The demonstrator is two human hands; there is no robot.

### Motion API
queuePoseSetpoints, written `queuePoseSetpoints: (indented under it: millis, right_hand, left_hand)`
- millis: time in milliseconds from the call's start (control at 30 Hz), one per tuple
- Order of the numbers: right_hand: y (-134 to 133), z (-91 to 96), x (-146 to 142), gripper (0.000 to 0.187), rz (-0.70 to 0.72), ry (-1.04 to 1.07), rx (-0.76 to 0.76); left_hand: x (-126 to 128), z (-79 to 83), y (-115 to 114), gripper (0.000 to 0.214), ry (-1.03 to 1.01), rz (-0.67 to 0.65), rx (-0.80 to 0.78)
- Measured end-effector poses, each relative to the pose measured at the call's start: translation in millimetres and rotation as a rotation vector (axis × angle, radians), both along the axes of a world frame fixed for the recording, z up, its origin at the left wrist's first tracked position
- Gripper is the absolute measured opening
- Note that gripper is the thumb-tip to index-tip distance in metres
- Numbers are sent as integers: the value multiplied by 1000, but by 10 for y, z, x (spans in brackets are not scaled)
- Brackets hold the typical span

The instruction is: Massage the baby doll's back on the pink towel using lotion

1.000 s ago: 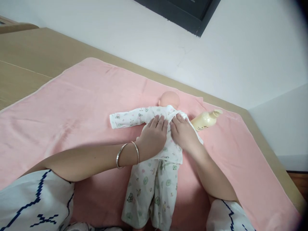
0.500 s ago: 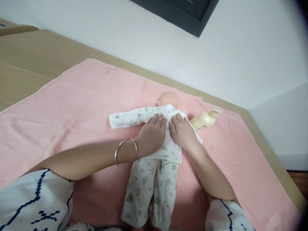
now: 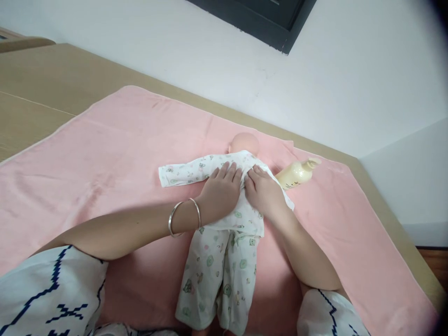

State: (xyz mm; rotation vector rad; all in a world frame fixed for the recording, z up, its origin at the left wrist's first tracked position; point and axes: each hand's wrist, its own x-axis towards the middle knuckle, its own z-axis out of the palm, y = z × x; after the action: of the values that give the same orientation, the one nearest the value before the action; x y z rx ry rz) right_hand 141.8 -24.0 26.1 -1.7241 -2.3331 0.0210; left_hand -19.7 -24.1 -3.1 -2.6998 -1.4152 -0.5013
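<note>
A baby doll [image 3: 244,142] lies on a pink blanket, its head toward the wall, with no face showing. It wears a white printed top [image 3: 241,220] and matching trousers [image 3: 205,280]; one sleeve stretches out to the left. My left hand [image 3: 221,193] rests flat on the upper part of the top, fingers extended and slightly spread, two bangles [image 3: 171,219] at the wrist. Beside it, my right hand [image 3: 264,191] lies on the other half of the top with its fingers stretched out. The doll's right-hand sleeve is partly hidden by my right hand and forearm.
A pale yellow pump bottle [image 3: 297,174] lies tilted just right of the doll. The pink blanket [image 3: 122,130] covers much of a wooden surface [image 3: 35,84]. Behind it rises a white wall [image 3: 157,42] with a dark frame [image 3: 276,28].
My left hand has shifted slightly up the top, its fingers a little more spread. My right hand stays in nearly the same place. The doll and bottle look unmoved.
</note>
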Motion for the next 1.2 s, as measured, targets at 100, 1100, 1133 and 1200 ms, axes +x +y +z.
queuePoseSetpoints:
  millis: [100,1100,1133,1200]
  right_hand:
    - [119,-40,26,41,-26,57,42]
    - [146,-66,20,43,74,163,-19]
    - [172,-67,28,43,70,168,-11]
    - [141,-75,1,45,44,142,1]
  left_hand:
    - [16,2,-94,50,-6,-7,5]
    - [-5,-27,-31,51,-143,-31,-36]
    - [-7,-26,-45,50,-155,-36,-34]
    - [-25,-22,2,49,-181,-61,-44]
